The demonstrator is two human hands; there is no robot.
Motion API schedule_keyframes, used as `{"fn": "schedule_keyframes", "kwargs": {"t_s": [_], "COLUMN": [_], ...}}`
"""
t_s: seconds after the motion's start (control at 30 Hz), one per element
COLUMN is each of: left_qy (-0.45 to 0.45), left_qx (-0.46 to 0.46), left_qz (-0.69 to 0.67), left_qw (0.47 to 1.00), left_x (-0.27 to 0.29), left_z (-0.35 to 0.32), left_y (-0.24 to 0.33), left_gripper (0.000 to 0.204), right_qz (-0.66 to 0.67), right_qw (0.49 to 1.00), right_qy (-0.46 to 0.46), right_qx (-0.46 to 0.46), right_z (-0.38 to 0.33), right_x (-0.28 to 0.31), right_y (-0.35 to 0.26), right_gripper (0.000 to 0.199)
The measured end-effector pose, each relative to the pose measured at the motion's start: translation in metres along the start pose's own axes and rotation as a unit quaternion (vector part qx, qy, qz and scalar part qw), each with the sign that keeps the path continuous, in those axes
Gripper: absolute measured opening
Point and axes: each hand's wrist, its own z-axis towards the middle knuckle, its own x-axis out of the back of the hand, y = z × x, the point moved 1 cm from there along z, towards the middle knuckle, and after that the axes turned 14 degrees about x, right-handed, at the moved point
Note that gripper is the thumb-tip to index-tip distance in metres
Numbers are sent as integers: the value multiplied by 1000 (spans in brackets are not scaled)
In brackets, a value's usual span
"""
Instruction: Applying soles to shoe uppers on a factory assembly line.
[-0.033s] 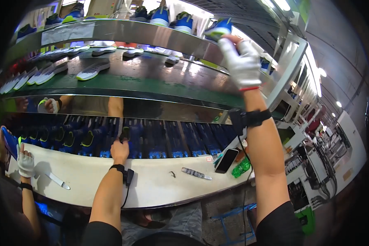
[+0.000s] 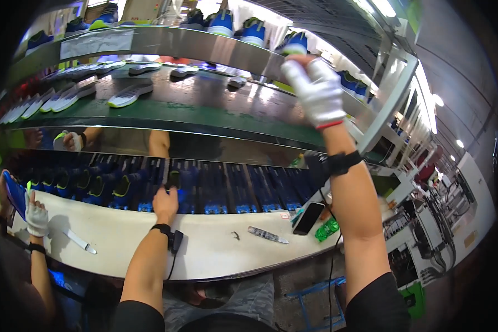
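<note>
Head view, looking down the line: the right hand (image 2: 315, 91), in a white glove, is up at the top shelf (image 2: 166, 44), fingers curled round the blue shoe (image 2: 294, 43) at the shelf's right end. The grip looks closed on it, though the glove hides exactly where the fingers sit. By my read that shoe is light, with a soft, yielding upper and a stiffer sole; the heel or the sole edge would be the firm place to hold, since the upper would crush under a squeeze.

Down low, the bare left hand (image 2: 166, 202) rests at the far edge of the white table (image 2: 205, 249), fingers folded onto a small dark object (image 2: 173, 178); what that is, I cannot tell. Beyond it runs a row of dark blue shoes (image 2: 116, 188).

On the table: a black phone (image 2: 308, 217), a green packet (image 2: 327, 228) just beside it, a narrow patterned strip (image 2: 266, 234), and a white-handled tool (image 2: 78, 241) to the left. A co-worker's gloved hand (image 2: 37, 217) is raised at the far left. A pale rectangular label (image 2: 97, 43) is fixed to the shelf's front edge. White soles (image 2: 130, 95) ride the green belt (image 2: 149, 110).
</note>
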Motion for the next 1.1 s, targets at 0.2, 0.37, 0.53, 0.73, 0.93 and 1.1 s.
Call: {"fn": "schedule_keyframes", "kwargs": {"t_s": [0.2, 0.37, 0.53, 0.73, 0.93, 1.1], "left_qy": [-197, -317, -54, -233, -226, -229], "left_qx": [-64, -25, -312, -491, -547, -479], "left_qz": [-218, -139, 96, 254, 154, -153], "left_qw": [954, 938, 944, 800, 791, 833], "left_x": [38, 127, 175, 104, 128, 161], "left_z": [-44, -93, -134, -187, -197, -201], "left_y": [-55, -80, -26, 16, 29, 20], "left_gripper": [33, 31, 24, 49, 50, 70], "right_qz": [-4, 19, 87, 104, 119, 102], "right_qw": [971, 927, 911, 924, 976, 959], "right_qy": [-226, -308, -383, -363, -152, 137], "right_qx": [83, 215, 122, 52, 97, 225], "right_z": [-66, -27, 23, 24, -49, -164], "right_x": [-174, -280, -313, -306, -241, -126], "right_y": [-9, -67, -138, -141, -94, -81], "right_gripper": [46, 59, 83, 75, 37, 36]}}
